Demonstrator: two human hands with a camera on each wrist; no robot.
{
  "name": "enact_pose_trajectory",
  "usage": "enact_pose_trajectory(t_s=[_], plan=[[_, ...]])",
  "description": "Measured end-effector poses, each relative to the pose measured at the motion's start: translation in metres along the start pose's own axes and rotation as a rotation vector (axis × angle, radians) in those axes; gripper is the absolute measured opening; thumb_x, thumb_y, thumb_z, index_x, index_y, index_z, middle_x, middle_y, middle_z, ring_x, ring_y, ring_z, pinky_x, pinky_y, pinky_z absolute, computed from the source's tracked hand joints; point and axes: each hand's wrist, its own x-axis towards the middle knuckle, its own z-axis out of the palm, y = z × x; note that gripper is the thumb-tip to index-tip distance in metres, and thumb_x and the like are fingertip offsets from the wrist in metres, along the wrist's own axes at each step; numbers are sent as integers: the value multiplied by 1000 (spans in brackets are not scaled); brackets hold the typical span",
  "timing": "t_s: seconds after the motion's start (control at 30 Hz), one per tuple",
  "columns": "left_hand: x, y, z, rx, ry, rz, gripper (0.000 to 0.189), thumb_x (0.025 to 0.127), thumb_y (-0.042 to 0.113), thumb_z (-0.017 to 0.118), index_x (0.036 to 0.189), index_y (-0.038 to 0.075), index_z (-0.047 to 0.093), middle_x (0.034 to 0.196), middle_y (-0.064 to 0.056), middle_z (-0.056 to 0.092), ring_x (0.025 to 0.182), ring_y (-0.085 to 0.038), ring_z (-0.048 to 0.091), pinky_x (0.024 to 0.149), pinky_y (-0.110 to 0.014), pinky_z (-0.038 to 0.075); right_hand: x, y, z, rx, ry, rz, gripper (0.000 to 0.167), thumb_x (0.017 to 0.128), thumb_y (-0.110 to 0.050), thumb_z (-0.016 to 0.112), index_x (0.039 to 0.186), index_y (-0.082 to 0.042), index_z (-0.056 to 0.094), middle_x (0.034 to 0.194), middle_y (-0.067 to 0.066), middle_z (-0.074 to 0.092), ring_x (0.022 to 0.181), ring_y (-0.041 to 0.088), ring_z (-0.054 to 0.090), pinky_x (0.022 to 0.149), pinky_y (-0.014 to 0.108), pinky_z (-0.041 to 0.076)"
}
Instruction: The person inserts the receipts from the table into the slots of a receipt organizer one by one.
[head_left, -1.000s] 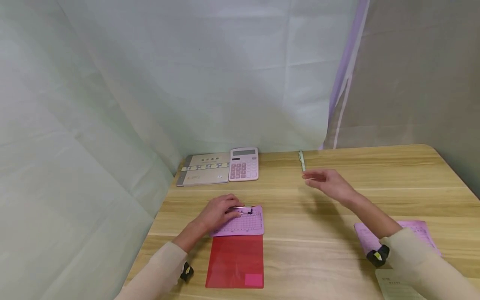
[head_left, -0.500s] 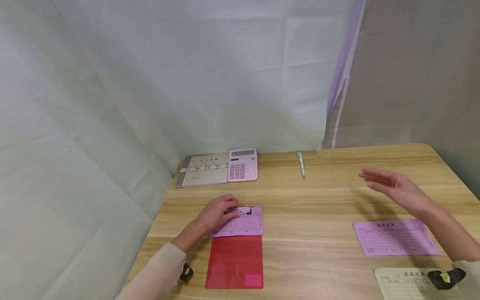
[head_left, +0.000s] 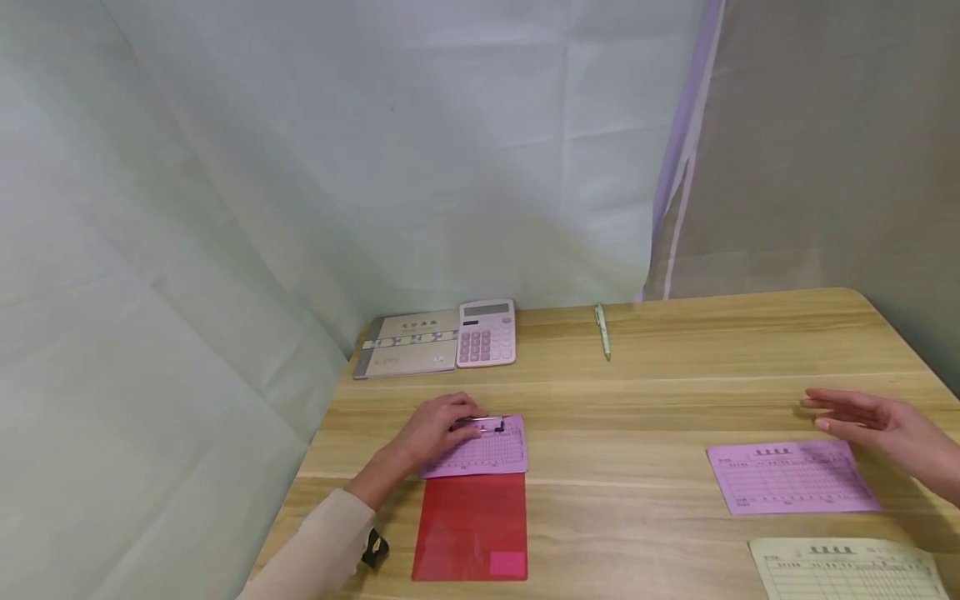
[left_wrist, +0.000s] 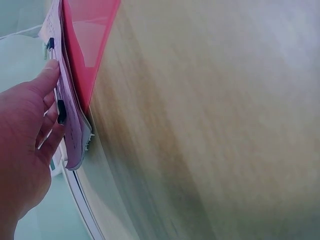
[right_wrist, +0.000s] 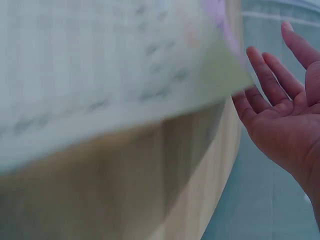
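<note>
A red board (head_left: 470,525) lies low, left of centre in the head view, with purple forms (head_left: 487,454) across its top end at a metal clip (left_wrist: 61,111). The left hand (head_left: 438,427) grasps that clip, thumb showing in front. At the right edge, the right hand (head_left: 892,429) is empty, fingers loosely extended, just beside a loose purple form (head_left: 787,479); a pale yellow form (head_left: 847,571) lies below, lower right. Good handling probably means a steady left grip, the stack's edges square, and light fingertips on loose paper's edge to avoid creasing.
</note>
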Motion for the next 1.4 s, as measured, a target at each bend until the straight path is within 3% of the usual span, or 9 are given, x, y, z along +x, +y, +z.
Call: enact_pose_trajectory(t_s=[0.13, 0.3, 0.47, 0.67, 0.8, 0.97, 1.2, 1.4], plan=[[0, 0, 1, 7, 18, 28, 27, 100, 31, 77, 125, 20, 79, 117, 6, 69, 110, -14, 66, 101, -40, 54, -9, 16, -1, -18, 29, 33, 53, 103, -16, 73, 144, 11, 56, 113, -24, 73, 100, -20, 58, 76, 3, 40], [1, 0, 2, 9, 17, 33, 28, 99, 31, 78, 125, 19, 79, 117, 5, 69, 109, -15, 67, 101, -40, 54, -17, 28, -2, 20, 72, 44, 35, 100, -12, 76, 128, 8, 71, 105, -22, 75, 96, -19, 60, 76, 1, 36], [1, 1, 3, 11, 9, 18, 28, 100, 31, 77, 126, 20, 79, 118, 5, 69, 111, -15, 66, 102, -41, 54, -19, 32, 1, -88, 132, 10, 23, 95, -9, 80, 111, 7, 78, 99, -31, 69, 94, -28, 48, 73, 2, 38], [1, 1, 3, 9, -1, 20, 29, 100, 32, 77, 126, 19, 78, 118, 5, 69, 112, -16, 66, 103, -41, 53, -17, 27, 1, -208, 171, 11, 15, 93, -10, 82, 99, 4, 82, 90, -11, 78, 86, -25, 49, 69, 5, 39], [0, 1, 2, 3, -4, 15, 29, 100, 32, 77, 127, 19, 78, 118, 5, 69, 112, -15, 66, 103, -41, 53, -14, 19, 0, -223, 161, 33, 20, 97, -14, 79, 98, 5, 81, 86, -4, 77, 78, -14, 54, 63, 14, 46], [1, 0, 0, 3, -6, 6, 30, 100, 32, 77, 127, 20, 78, 119, 6, 69, 113, -15, 66, 103, -41, 53, -3, 2, -5, -183, 89, 56, 24, 102, -12, 72, 104, 11, 78, 87, 1, 78, 69, 1, 60, 59, 25, 54], [1, -3, 0, 5, -6, 5, 28, 101, 31, 76, 126, 20, 78, 118, 6, 69, 112, -14, 65, 103, -41, 53, 23, -35, -8, -126, -8, 30, 27, 105, -15, 69, 114, 9, 77, 103, 11, 79, 79, 1, 65, 66, 29, 59], [1, -2, 1, 5, -23, -17, 29, 101, 34, 76, 127, 23, 78, 119, 8, 68, 112, -13, 65, 104, -39, 53, 45, -70, 11, -36, -100, 39, 33, 107, -18, 66, 125, 10, 72, 115, 18, 76, 86, 8, 69, 72, 34, 61]])
